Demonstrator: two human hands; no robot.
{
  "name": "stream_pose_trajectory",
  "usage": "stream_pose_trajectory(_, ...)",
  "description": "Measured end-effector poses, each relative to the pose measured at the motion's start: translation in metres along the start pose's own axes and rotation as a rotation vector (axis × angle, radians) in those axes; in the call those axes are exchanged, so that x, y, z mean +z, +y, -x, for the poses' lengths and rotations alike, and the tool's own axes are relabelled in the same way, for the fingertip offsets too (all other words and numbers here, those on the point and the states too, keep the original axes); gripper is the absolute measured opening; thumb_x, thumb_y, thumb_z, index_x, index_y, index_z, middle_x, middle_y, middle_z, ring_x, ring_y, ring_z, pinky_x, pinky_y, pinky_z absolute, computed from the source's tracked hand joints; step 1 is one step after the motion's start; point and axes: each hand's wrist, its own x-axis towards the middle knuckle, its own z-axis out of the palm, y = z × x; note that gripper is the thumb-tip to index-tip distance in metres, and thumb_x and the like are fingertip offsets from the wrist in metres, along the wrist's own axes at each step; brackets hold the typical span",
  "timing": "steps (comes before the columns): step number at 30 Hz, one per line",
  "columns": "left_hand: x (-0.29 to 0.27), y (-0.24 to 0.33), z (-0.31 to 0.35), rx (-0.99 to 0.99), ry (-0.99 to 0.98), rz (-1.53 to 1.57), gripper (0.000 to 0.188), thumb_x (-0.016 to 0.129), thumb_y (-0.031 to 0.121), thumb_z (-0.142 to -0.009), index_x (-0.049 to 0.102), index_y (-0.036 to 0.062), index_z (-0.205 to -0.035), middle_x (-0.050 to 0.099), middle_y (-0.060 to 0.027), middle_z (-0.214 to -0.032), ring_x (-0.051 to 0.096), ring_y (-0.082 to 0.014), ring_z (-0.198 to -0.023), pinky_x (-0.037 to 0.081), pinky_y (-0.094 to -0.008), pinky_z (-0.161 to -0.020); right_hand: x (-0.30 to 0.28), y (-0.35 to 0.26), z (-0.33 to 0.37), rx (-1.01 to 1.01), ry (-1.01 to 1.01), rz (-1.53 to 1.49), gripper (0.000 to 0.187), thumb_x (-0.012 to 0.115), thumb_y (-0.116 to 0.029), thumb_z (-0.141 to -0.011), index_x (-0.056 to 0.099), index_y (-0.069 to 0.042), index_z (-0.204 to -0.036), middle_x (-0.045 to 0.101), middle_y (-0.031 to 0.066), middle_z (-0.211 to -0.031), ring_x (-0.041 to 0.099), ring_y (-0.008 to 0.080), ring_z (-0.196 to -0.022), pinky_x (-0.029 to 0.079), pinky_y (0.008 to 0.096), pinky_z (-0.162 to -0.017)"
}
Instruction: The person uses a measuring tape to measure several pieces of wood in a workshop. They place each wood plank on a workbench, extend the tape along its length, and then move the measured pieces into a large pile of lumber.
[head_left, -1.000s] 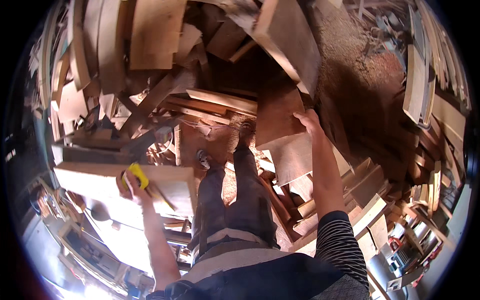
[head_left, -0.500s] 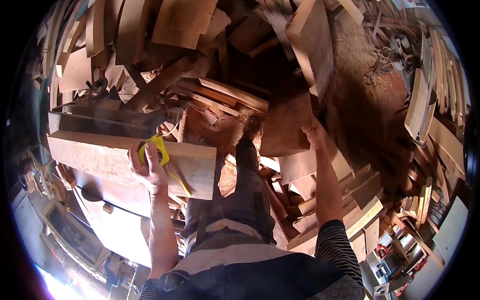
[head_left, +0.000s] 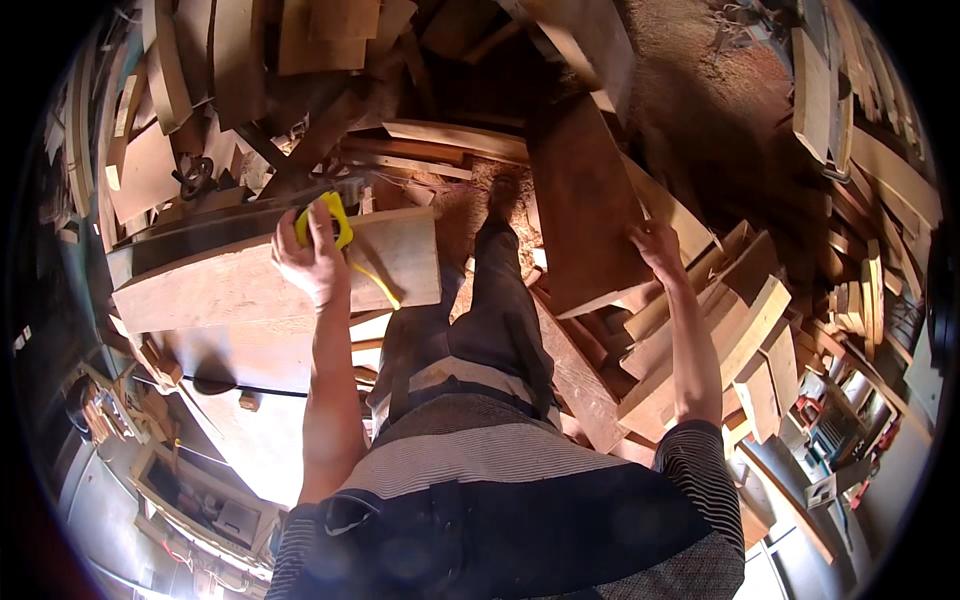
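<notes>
My left hand (head_left: 312, 262) is closed around a yellow tape measure (head_left: 340, 220). A short length of its yellow blade (head_left: 378, 284) runs out toward me over a thick, pale plank (head_left: 220, 285) that lies across the left side. On the right, my right hand (head_left: 658, 250) grips the edge of a wide dark brown board (head_left: 585, 215). That board stands tilted among other timber, its lower end near my legs. The fingers behind the board's edge are partly hidden.
Offcuts and boards (head_left: 240, 60) lean at the far left. Stacked timber (head_left: 720, 340) lies beside my right forearm, with long planks (head_left: 885, 180) farther right. Sawdust (head_left: 680, 60) covers the floor at the back. A wooden tray (head_left: 200, 500) sits at the lower left.
The brown board has swung closer to me and shows more of its face, with my right hand still on its edge. My left hand and the tape measure have moved slightly up in view.
</notes>
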Motion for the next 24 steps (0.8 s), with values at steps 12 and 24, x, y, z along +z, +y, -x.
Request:
stream_pose_trajectory(12,0.002,-0.004,-0.003,0.117,-0.050,-0.045,0.060,0.072,0.061,-0.089,0.075,0.0040,-0.107,0.074,-0.0149,-0.099,0.067,-0.0356,-0.096,0.047,-0.0488,-0.091,0.026,-0.040,0.131,-0.004,-0.132,0.198,0.029,0.076,-0.036,-0.089,0.077,-0.008,-0.086,0.076,0.0154,-0.083,0.074,0.0304,-0.077,0.058,0.0452,-0.073)
stream_pose_trajectory(24,-0.002,-0.010,-0.008,0.109,-0.114,-0.027,0.066,0.068,0.060,-0.092,0.074,-0.0043,-0.106,0.075,-0.0221,-0.104,0.068,-0.0410,-0.098,0.052,-0.0497,-0.090,0.198,0.039,0.194,0.040,0.013,0.294,0.019,0.067,-0.022,-0.087,0.073,-0.004,-0.086,0.074,0.0205,-0.089,0.073,0.0402,-0.083,0.059,0.0528,-0.075)
